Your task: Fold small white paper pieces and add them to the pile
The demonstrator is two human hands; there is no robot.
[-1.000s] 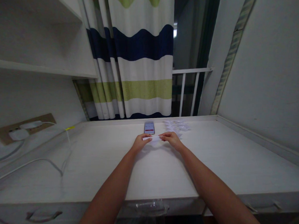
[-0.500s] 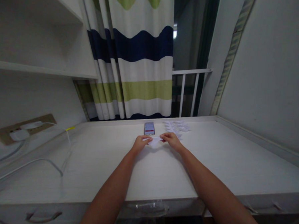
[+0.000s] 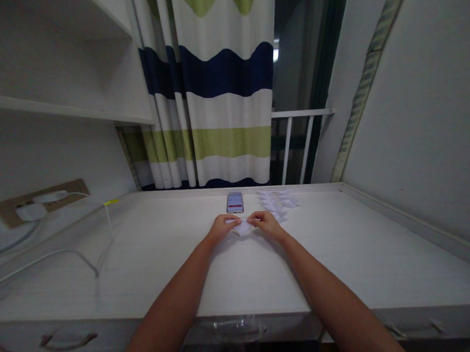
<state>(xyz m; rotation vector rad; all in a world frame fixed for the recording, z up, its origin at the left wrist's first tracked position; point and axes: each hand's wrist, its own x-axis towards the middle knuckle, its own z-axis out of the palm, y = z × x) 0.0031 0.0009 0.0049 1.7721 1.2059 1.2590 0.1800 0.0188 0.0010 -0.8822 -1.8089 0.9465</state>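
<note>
White paper piece [image 3: 243,227], small and creased, sits low over the tabletop [image 3: 333,249] straight ahead of us. Our left hand [image 3: 221,228] pinches its left end and our right hand [image 3: 267,224] pinches its right end, so both hands are closed on it at the fingertips. We cannot tell whether its lower corner touches the tabletop.

We judge this to be a fold in the making. To do it well, we should grip both ends equally, line the edges up before pressing, and use the flat tabletop under the paper to set a sharp crease rather than working in the air. The dim light makes the edges hard to read, so slow, even pressure suits.

Just beyond our hands a phone [image 3: 235,202] lies face up with its screen lit. To its right is a pile of folded papers [image 3: 278,199], near our right hand but apart from it. Farther left, a white cable [image 3: 77,255] runs across the tabletop toward a wall socket [image 3: 36,203]. A striped curtain [image 3: 223,107] hangs behind.
</note>
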